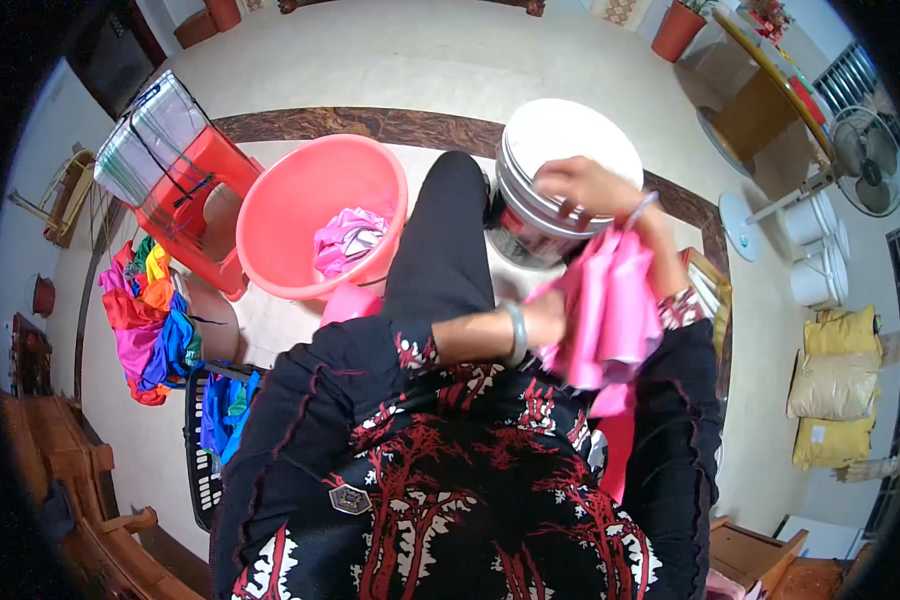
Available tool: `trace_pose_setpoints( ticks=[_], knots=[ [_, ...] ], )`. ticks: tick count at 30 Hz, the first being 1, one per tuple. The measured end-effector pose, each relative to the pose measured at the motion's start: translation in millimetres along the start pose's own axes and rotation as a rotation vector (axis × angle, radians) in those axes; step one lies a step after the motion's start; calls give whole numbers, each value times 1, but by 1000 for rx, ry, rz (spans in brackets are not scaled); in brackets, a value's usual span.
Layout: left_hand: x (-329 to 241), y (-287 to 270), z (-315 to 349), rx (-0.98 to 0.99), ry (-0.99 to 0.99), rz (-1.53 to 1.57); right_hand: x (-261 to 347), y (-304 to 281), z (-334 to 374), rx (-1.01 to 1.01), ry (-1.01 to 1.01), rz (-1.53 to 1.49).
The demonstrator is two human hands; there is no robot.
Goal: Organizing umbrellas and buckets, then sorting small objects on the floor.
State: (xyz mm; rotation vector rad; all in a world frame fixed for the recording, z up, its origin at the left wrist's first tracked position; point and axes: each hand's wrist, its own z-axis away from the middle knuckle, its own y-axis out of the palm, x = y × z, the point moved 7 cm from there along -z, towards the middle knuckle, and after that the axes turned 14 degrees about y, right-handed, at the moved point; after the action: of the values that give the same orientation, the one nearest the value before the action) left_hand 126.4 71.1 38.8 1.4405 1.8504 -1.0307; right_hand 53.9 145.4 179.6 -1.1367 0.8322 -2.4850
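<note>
Bunched pink satiny cloth (615, 310) hangs in folds in front of my body, to the right. My left hand (543, 325), a pale bangle at its wrist, is closed on the cloth's left edge. Just beyond the cloth, my right hand (585, 188) is raised over the near rim of a white bucket (575, 135). Its fingers are bent together and slightly blurred; whatever may be between them is too small to make out. The cloth partly covers my right forearm. More pink cloth (350, 240) with a white patch lies inside a coral-pink basin (295, 215) on the left.
Left of the basin, a red stool (205, 170) carries a strapped translucent box (155, 140). Colourful cloths (150, 330) are heaped beside it, with a black basket (205, 440) of blue cloth nearer me. A fan (865, 160) and yellow sacks (835, 385) stand at right.
</note>
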Motion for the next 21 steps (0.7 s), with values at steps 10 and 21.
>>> trace_pose_setpoints(
  ticks=[10,21],
  knots=[
    [-53,-20,24,148,-145,165,41,22,42,-236,-389,68],
    [47,15,82,-35,-532,451,-60,-4,56,-180,-199,-162]
  ],
)
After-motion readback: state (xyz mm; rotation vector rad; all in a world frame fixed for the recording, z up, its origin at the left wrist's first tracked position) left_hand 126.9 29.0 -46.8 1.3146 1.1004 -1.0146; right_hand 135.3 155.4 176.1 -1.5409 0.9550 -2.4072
